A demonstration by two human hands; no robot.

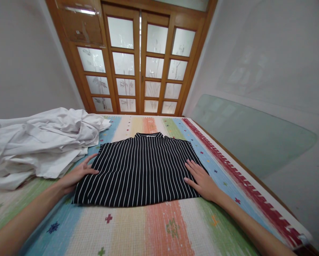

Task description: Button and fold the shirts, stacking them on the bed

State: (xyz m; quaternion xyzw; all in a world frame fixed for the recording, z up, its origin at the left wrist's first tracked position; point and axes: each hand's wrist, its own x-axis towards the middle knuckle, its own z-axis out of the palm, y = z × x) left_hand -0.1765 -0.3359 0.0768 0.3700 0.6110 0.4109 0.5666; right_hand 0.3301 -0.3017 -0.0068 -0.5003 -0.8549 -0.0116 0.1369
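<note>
A black-and-white striped shirt (145, 170) lies flat mid-view on a patterned cloth (129, 227), its collar (148, 134) pointing to twelve o'clock. Its stripes run roughly six to twelve; as seen, its long axis runs nine to three. At its nine o'clock edge, the left hand (78, 174) is spread wide, thumb resting on the fabric. At three, the right hand (202, 181) lies flat, thumb apart from the fingers. White fabric (44, 142) sits heaped between nine and ten.
</note>
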